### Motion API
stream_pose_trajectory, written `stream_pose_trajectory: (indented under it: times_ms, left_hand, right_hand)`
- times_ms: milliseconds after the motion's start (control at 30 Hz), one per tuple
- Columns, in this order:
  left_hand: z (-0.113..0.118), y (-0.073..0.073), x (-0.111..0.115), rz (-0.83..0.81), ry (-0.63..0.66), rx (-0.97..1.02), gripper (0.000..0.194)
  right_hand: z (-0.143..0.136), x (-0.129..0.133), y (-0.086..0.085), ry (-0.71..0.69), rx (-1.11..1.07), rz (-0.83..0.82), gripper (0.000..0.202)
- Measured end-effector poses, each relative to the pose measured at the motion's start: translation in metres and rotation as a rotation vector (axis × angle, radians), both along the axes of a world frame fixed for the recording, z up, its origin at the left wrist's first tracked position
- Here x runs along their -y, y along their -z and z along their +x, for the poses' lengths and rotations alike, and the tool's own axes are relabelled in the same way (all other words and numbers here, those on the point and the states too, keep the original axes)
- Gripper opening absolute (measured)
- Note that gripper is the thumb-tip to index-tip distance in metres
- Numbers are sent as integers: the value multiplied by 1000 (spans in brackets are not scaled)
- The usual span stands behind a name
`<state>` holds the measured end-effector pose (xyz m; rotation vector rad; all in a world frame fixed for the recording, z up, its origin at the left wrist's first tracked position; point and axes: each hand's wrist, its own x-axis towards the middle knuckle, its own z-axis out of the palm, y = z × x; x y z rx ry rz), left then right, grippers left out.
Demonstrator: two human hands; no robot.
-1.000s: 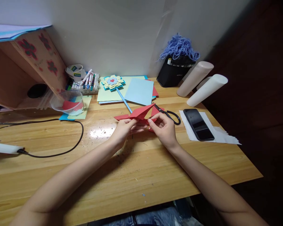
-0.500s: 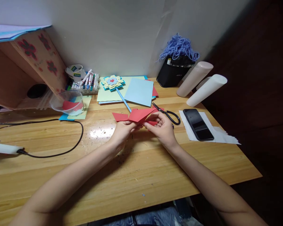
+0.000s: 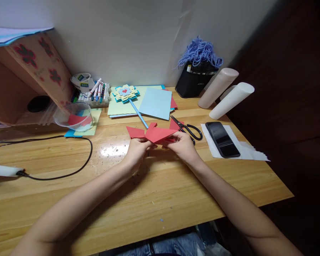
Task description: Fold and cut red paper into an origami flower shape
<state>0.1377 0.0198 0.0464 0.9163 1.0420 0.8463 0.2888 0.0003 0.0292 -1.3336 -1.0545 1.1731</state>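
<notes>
A folded piece of red paper point(image 3: 160, 134), with pointed flaps spreading to both sides, is held above the table between my two hands. My left hand point(image 3: 139, 147) pinches its left part near the middle. My right hand point(image 3: 183, 144) has its fingers closed on the right flap; some fingertips are hidden beneath the paper. Just beyond lies a paper flower point(image 3: 125, 93) in yellow and blue layers with a red heart, its blue stem point(image 3: 139, 114) running toward the red paper. Black-handled scissors point(image 3: 193, 131) lie partly open just past my right hand, by a red paper scrap point(image 3: 175, 124).
Coloured sheets point(image 3: 156, 104) lie at the back. On the left are a clear bowl point(image 3: 73, 122), markers point(image 3: 98, 90), a decorated box point(image 3: 42, 67) and a black cable point(image 3: 90, 153). To the right stand two bottles point(image 3: 233, 101), a black pouch point(image 3: 193, 83) with blue yarn, and a phone point(image 3: 222, 139).
My right hand has turned over the right flap, its fingers now mostly under the paper. The red paper's right side lies flatter and wider. My left hand keeps its grip; the view shifted slightly.
</notes>
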Motion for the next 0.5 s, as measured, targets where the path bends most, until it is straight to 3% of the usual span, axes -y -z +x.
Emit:
stream_pose_trajectory:
  times_ms: [300,400,500]
  left_hand:
    - [-1,-3,-3,-21,37,-2,9]
    - [-2,-3,-6,-13,48,-48,8]
    - [-5,-5,-9,71,144,31,19]
  right_hand:
    - [13,-1,-12,-235,-106,-26,21]
    - [14,-1,-11,-182,-111,-38,22]
    - [12,-1,-9,-91,-56,-1,23]
